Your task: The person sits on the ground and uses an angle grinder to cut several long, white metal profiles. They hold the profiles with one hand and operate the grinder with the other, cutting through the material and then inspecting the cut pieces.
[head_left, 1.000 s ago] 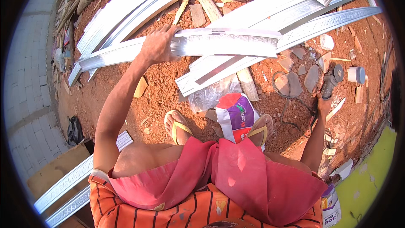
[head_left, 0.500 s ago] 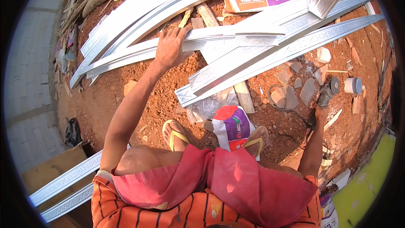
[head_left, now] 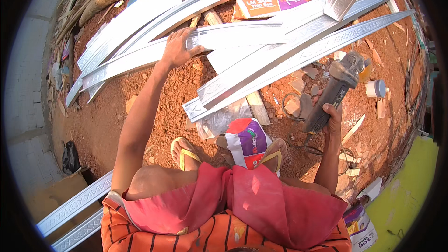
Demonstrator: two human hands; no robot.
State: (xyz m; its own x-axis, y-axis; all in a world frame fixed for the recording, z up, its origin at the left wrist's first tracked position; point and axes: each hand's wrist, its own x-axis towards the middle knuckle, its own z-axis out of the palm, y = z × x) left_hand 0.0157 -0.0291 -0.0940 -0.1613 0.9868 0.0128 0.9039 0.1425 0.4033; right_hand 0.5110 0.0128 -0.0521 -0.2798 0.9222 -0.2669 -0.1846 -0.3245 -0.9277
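My left hand [head_left: 178, 50] lies over a long silvery metal channel [head_left: 242, 36], its fingers hooked across the far side and the thumb spread along the near edge. In my right hand [head_left: 333, 117] is a dark angle grinder [head_left: 332, 93], gripped around its body and raised above the ground. The grinder's head points up and away to the right, and its disc is partly hidden behind the head. A black cord [head_left: 313, 149] trails from its rear end. The channel under my left hand overlaps a wider metal channel [head_left: 261, 67] on the right.
More metal channels [head_left: 140, 16] are stacked at the far left, and two lie at lower left. A torn printed bag [head_left: 268, 4] lies beyond. Another bag [head_left: 247, 142] sits between my feet. Broken tile pieces [head_left: 298, 85], a small white tub [head_left: 375, 88] and wood scraps litter the red soil.
My right hand has lifted the angle grinder off the ground and brought it nearer, toward the channels. My left hand stays on the metal channel; the whole view has shifted slightly.
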